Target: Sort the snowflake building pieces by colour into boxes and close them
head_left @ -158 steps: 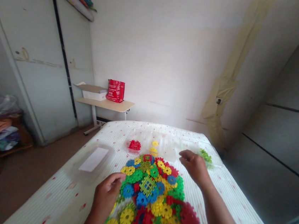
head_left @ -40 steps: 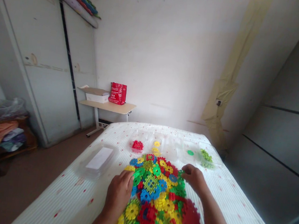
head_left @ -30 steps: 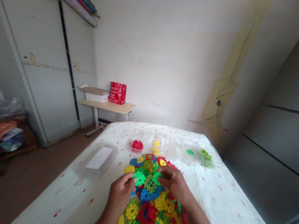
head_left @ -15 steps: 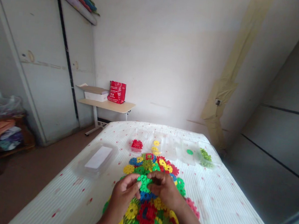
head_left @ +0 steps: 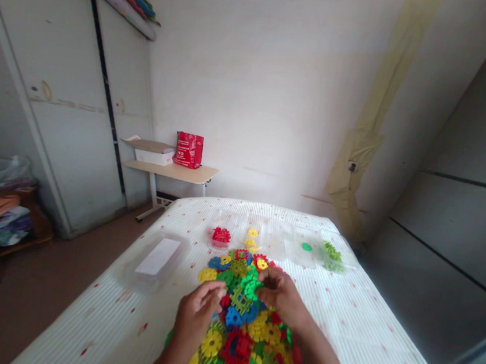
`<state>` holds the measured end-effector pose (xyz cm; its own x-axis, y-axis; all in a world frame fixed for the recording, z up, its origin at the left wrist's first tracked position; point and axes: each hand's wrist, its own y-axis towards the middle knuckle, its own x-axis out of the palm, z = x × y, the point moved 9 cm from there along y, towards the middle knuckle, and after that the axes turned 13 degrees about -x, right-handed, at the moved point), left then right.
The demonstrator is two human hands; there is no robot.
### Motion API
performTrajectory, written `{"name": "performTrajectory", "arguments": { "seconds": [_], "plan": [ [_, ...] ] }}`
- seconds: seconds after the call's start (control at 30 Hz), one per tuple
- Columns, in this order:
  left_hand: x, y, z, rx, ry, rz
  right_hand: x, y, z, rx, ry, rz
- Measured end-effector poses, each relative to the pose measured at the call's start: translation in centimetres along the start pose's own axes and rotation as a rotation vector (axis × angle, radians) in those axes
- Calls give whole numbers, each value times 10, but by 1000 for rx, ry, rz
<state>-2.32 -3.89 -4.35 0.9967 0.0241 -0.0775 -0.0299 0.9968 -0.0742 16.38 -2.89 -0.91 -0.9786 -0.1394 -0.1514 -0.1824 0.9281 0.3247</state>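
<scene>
Green pieces shifted with right hand; gap to left hand

L hand & R hand bare; forearms also bare, as far as vis.

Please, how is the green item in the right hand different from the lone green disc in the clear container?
The green item is gripped by the right hand; the green disc lies in the clear container, untouched.
The green item has a notched, uneven outline; the green disc looks simply round, its details too small to tell.
The green item appears larger in view, the green disc smaller.
Both are green.
</scene>
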Motion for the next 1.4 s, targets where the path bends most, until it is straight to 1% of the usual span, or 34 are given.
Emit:
{"name": "performTrajectory", "arguments": {
  "seconds": [0.07,0.13,0.2,0.27,0.33,0.37,0.43,0.53,0.63,0.73,0.83,0.9,1.0,1.13,1.3,1.4],
  "plan": [
    [-14,3,3,84,120,122,-34,3,-5,-9,-134,113],
    [-25,5,8,170,264,225,-76,2,-10,-9,-314,262],
    [-29,7,9,223,380,281,-118,-1,-13,-19,-499,412],
    [-30,9,8,241,451,302,-154,-6,-14,-13,-694,536],
    [-29,10,7,245,494,307,-179,-9,-11,24,-875,604],
    [-28,11,6,246,507,306,-187,-9,-9,48,-948,620],
    [-26,11,5,251,519,302,-197,-6,-6,89,-1059,633],
    [-25,12,5,253,526,304,-200,4,-6,102,-1136,617],
    [-25,12,3,243,528,302,-195,11,-9,61,-1132,603],
    [-28,13,2,240,532,306,-187,9,-12,9,-1126,595],
    [-29,14,0,232,533,303,-174,1,-11,-32,-1083,556],
    [-29,15,-2,219,534,294,-162,-2,-6,-44,-1014,511],
    [-29,16,-2,217,531,299,-143,-2,5,-37,-927,410],
    [-29,16,0,221,519,300,-120,4,17,-34,-935,268],
    [-30,17,-2,210,522,296,-106,7,34,-2,-964,168],
    [-30,17,-2,210,528,293,-95,11,43,-65,-972,93]
  ]
}}
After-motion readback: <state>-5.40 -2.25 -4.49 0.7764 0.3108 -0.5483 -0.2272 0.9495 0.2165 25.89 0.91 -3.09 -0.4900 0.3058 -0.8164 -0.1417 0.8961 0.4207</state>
